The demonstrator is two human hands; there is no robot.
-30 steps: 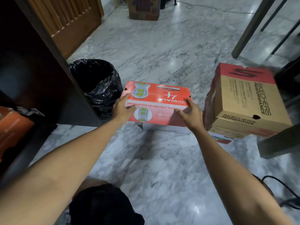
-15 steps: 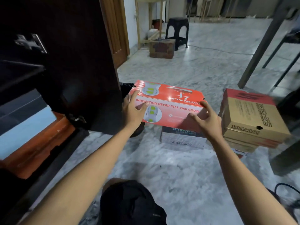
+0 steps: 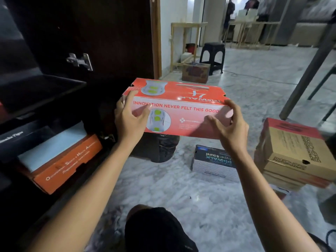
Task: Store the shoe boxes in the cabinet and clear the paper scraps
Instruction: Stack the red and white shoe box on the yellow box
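You hold the red shoe box (image 3: 179, 108) level in the air, just right of the open cabinet (image 3: 54, 99) — left hand (image 3: 130, 120) and right hand (image 3: 230, 127) clamp its ends, probably to slide it in flat above the orange box (image 3: 67, 164).

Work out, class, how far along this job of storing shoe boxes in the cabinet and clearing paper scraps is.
Done: an orange box already lies in the cabinet, with other boxes on it. In hand: the left hand and right hand hold the red shoe box in the air beside the open cabinet. Left: the blue-and-white box and the brown stack on the floor. No paper scraps show here.
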